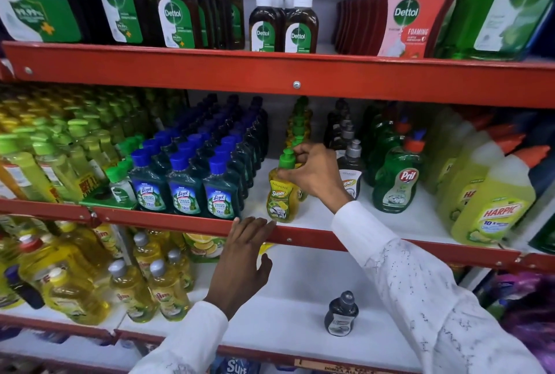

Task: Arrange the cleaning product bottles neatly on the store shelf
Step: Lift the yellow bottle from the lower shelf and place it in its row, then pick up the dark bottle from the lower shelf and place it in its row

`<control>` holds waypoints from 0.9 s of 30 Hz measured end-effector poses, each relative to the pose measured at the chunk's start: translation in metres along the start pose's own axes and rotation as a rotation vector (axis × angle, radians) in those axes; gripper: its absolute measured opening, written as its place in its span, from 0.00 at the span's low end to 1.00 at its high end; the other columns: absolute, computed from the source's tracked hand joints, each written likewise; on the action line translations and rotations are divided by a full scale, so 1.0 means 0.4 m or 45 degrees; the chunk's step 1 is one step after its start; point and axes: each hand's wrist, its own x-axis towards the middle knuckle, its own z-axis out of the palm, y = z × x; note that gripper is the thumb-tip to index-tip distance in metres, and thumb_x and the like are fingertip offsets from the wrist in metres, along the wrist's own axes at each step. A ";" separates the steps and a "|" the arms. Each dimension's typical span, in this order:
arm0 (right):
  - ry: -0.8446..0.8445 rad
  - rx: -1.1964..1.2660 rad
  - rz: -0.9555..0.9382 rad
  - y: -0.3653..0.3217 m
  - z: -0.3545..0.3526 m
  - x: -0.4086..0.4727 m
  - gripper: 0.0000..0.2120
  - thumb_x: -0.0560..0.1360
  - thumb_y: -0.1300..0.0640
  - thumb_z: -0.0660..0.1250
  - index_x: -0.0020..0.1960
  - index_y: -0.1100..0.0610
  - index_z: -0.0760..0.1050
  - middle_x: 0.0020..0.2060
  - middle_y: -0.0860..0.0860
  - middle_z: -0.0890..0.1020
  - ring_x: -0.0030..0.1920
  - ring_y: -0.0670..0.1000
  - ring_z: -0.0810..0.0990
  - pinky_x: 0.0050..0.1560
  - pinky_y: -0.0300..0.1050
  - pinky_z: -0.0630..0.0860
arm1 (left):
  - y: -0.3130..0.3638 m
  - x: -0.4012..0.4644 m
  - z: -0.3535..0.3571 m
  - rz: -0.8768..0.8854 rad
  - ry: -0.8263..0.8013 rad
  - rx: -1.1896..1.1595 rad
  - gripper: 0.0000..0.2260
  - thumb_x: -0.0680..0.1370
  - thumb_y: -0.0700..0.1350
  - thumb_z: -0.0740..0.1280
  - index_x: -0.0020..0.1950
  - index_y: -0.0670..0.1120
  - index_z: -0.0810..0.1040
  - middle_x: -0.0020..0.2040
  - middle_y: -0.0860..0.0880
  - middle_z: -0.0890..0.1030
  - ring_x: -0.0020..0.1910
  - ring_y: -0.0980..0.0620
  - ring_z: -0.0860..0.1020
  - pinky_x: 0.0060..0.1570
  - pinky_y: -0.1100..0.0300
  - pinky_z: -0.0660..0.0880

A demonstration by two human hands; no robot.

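Right-hand fingers (295, 175) closing around the neck of a yellow Super dish-liquid bottle (282, 198), just under its green cap (286, 159), thumb on the near side and the other fingers curling over the far side. Bottle standing upright near the front edge of the middle shelf (375, 217), at the head of a single file of matching yellow bottles (298, 121) running back into the shelf. Right hand (315, 175) reaching in from a white patterned sleeve (420, 283).

Left-hand fingers (255, 223) spreading flat and open, holding nothing, fingertips resting on the red front rail (168, 219) of the middle shelf just left of the yellow bottle. Left hand (243, 265) hanging below that rail, in front of the lower shelf (288, 313).

Standing to the left of the yellow bottle, a tight block of blue-capped Lizol bottles (184, 190). Standing to the right, partly behind the right hand, a grey-capped Super bottle (351, 172), then a green Pril bottle (396, 184) and a yellow Harpic bottle (492, 205). Sitting alone on the lower shelf, a small dark bottle (341, 313); crowding the left of it, yellow Vim bottles (132, 292).
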 end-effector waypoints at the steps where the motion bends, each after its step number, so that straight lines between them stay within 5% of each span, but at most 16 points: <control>1: -0.009 -0.002 -0.014 0.003 0.000 -0.002 0.24 0.60 0.49 0.82 0.53 0.53 0.82 0.41 0.45 0.85 0.41 0.44 0.84 0.48 0.41 0.82 | 0.000 -0.002 0.003 0.005 -0.001 0.013 0.29 0.71 0.42 0.68 0.73 0.51 0.69 0.67 0.51 0.76 0.71 0.47 0.68 0.78 0.43 0.58; 5: -0.030 -0.019 -0.061 0.024 -0.014 -0.026 0.23 0.64 0.50 0.80 0.57 0.53 0.81 0.45 0.46 0.86 0.33 0.36 0.76 0.40 0.34 0.77 | 0.005 -0.009 0.017 0.001 0.002 0.090 0.29 0.73 0.45 0.67 0.74 0.50 0.67 0.70 0.48 0.74 0.74 0.44 0.66 0.79 0.44 0.56; 9: 0.057 0.005 -0.060 0.082 -0.051 -0.105 0.25 0.66 0.50 0.80 0.61 0.52 0.79 0.50 0.45 0.84 0.39 0.38 0.77 0.39 0.29 0.74 | 0.034 -0.007 0.039 -0.051 0.030 0.178 0.28 0.73 0.48 0.67 0.74 0.48 0.68 0.71 0.45 0.73 0.75 0.41 0.65 0.77 0.40 0.59; 17: 0.353 0.066 -0.043 0.341 -0.124 -0.366 0.11 0.70 0.58 0.74 0.50 0.46 0.80 0.39 0.38 0.83 0.36 0.44 0.80 0.36 0.28 0.74 | 0.150 0.008 0.137 0.109 0.045 0.142 0.30 0.74 0.47 0.66 0.76 0.47 0.65 0.74 0.43 0.70 0.76 0.39 0.64 0.76 0.36 0.58; 21: 0.022 -0.021 0.228 0.513 -0.076 -0.436 0.15 0.69 0.60 0.75 0.54 0.50 0.80 0.48 0.45 0.84 0.38 0.42 0.78 0.38 0.33 0.74 | 0.170 0.016 0.166 0.070 0.061 0.191 0.32 0.73 0.48 0.66 0.77 0.47 0.62 0.74 0.43 0.69 0.77 0.38 0.60 0.77 0.34 0.54; 27: -0.420 -0.232 0.377 0.621 0.022 -0.473 0.20 0.66 0.58 0.76 0.57 0.56 0.79 0.53 0.55 0.83 0.53 0.56 0.82 0.55 0.44 0.76 | 0.166 0.019 0.170 0.043 0.060 0.206 0.32 0.74 0.48 0.65 0.77 0.49 0.60 0.73 0.43 0.69 0.77 0.40 0.59 0.78 0.36 0.52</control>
